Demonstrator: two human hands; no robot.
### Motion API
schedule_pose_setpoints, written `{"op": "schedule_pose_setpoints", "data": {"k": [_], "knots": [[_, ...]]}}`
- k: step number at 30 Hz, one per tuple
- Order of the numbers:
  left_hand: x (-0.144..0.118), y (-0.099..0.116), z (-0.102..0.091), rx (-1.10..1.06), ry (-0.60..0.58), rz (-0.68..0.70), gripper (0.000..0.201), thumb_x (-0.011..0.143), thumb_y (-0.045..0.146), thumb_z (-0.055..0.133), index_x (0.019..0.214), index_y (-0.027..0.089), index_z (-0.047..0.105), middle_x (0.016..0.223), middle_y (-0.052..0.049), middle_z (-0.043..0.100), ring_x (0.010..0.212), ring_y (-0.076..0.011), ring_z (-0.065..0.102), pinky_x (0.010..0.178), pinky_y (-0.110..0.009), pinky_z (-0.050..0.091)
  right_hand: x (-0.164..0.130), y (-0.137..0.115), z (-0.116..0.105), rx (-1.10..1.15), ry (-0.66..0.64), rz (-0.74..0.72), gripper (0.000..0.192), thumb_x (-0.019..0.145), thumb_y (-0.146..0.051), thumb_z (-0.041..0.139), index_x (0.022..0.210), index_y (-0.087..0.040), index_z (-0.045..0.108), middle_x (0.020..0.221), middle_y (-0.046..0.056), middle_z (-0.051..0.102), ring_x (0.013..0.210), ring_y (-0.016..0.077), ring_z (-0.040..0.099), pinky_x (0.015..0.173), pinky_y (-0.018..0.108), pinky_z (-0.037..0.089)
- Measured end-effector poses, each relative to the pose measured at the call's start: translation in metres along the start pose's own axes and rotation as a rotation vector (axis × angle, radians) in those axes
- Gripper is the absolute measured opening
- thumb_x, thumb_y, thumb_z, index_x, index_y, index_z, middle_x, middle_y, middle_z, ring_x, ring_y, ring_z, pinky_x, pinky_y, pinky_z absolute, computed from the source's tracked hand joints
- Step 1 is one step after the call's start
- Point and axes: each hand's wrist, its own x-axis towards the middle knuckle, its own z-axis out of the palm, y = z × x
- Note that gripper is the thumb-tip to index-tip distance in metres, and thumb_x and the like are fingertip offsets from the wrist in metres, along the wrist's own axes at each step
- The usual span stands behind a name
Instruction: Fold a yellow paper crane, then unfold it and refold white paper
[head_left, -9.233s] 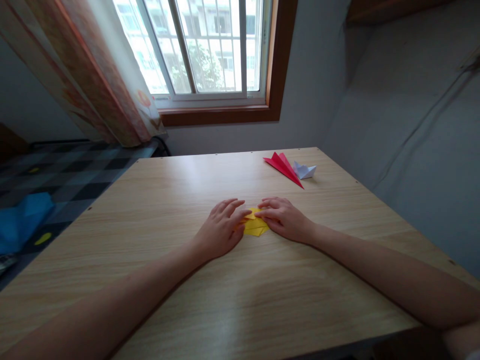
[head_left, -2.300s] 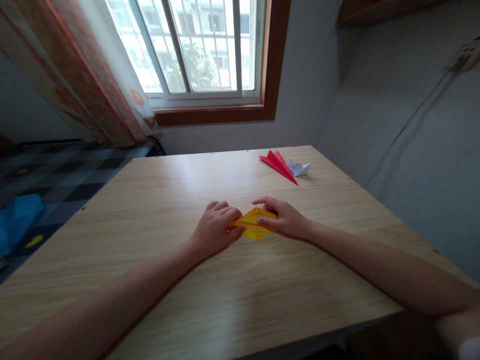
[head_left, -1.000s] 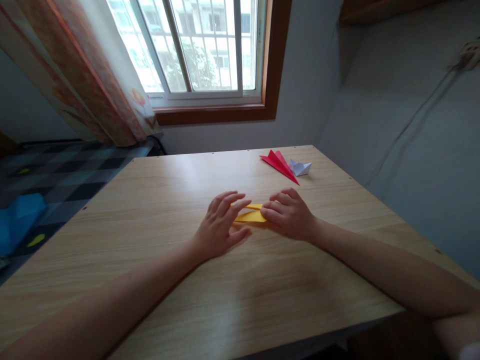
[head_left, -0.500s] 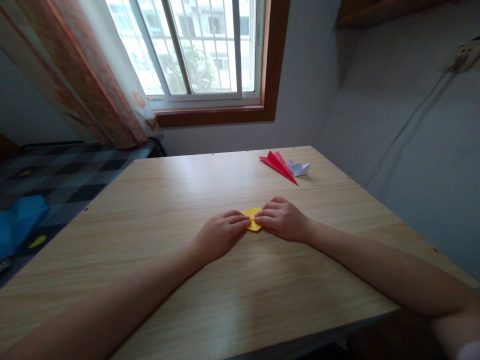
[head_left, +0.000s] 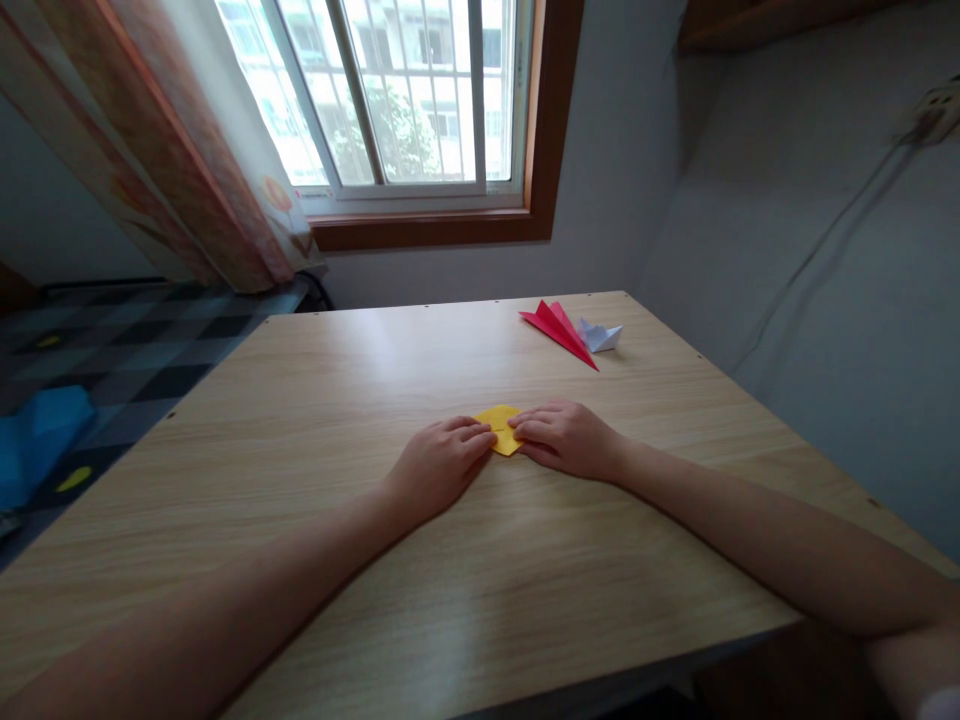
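A small piece of folded yellow paper (head_left: 504, 418) lies flat on the wooden table (head_left: 337, 400), with a crease line across its middle. My left hand (head_left: 444, 458) has its fingers together on the paper's left edge. From the other side, my right hand (head_left: 568, 438) presses its fingertips onto the right edge. Both hands rest low on the tabletop, and their fingers cover the paper's two sides. Whether the thumbs are under the paper I cannot tell.
Behind my right hand lie a red paper plane (head_left: 559, 330) and a white paper boat (head_left: 600, 336). A blue folded paper (head_left: 45, 435) is on the checked cloth (head_left: 169, 350) at the left. A window (head_left: 405, 110) and curtain (head_left: 172, 140) stand beyond the table.
The yellow paper has turned slightly and shows a more angular outline. My fingers have shifted a little on its edges, the right ones now lying flatter.
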Motion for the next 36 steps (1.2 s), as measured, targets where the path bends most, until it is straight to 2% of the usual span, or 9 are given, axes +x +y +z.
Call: {"op": "schedule_pose_setpoints", "data": {"k": [6, 12, 19, 25, 29, 36], "knots": [[0.002, -0.0012, -0.0023, 0.0, -0.053, -0.044, 0.021, 0.099, 0.026, 0.047, 0.093, 0.017, 0.066, 0.096, -0.007, 0.074, 0.094, -0.0234, 0.068, 0.084, -0.037, 0.054, 0.0012, -0.0021, -0.0024, 0.023, -0.015, 0.021, 0.014, 0.095, -0.026, 0.056, 0.093, -0.019, 0.068, 0.108, 0.011, 0.075, 0.099, 0.0216, 0.071, 0.09, 0.036, 0.055], [0.0024, -0.0054, -0.0012, -0.01, -0.043, -0.095, 0.025, 0.097, 0.035, 0.051, 0.084, 0.018, 0.063, 0.091, -0.006, 0.072, 0.087, -0.0222, 0.066, 0.077, -0.034, 0.052, 0.0007, -0.0008, -0.0006, 0.037, -0.007, 0.066, 0.016, 0.094, -0.028, 0.057, 0.097, -0.018, 0.069, 0.107, 0.01, 0.075, 0.098, 0.0222, 0.071, 0.089, 0.036, 0.056], [0.0026, -0.0069, -0.0017, -0.076, -0.02, -0.157, 0.023, 0.099, 0.032, 0.046, 0.091, 0.02, 0.065, 0.092, -0.006, 0.071, 0.085, -0.0211, 0.065, 0.076, -0.033, 0.049, 0.0007, -0.001, 0.0009, 0.054, -0.013, 0.164, 0.017, 0.094, -0.025, 0.056, 0.103, -0.018, 0.068, 0.104, 0.008, 0.076, 0.096, 0.0221, 0.071, 0.086, 0.035, 0.054], [0.0037, -0.0043, -0.0046, -0.106, 0.001, -0.211, 0.016, 0.097, 0.028, 0.047, 0.097, 0.019, 0.06, 0.088, -0.004, 0.068, 0.078, -0.0197, 0.063, 0.07, -0.031, 0.048, 0.0005, -0.0025, 0.0014, 0.051, 0.009, 0.274, 0.018, 0.089, -0.016, 0.057, 0.106, -0.018, 0.064, 0.099, 0.008, 0.075, 0.087, 0.021, 0.07, 0.078, 0.032, 0.053], [0.003, -0.0041, -0.0029, -0.103, 0.004, -0.187, 0.014, 0.097, 0.024, 0.046, 0.097, 0.019, 0.059, 0.09, -0.005, 0.068, 0.082, -0.0203, 0.063, 0.073, -0.032, 0.049, -0.0004, -0.0003, 0.0025, 0.039, -0.004, 0.254, 0.018, 0.088, -0.013, 0.056, 0.101, -0.02, 0.066, 0.1, 0.007, 0.076, 0.087, 0.0204, 0.071, 0.08, 0.032, 0.053], [0.0028, -0.0066, -0.0009, -0.073, -0.038, -0.094, 0.014, 0.096, 0.022, 0.05, 0.096, 0.02, 0.064, 0.096, -0.006, 0.07, 0.092, -0.0216, 0.063, 0.08, -0.034, 0.051, -0.002, 0.0044, 0.0044, 0.088, 0.003, 0.134, 0.018, 0.089, -0.011, 0.054, 0.094, -0.02, 0.068, 0.106, 0.006, 0.076, 0.098, 0.0201, 0.071, 0.089, 0.033, 0.053]]}}
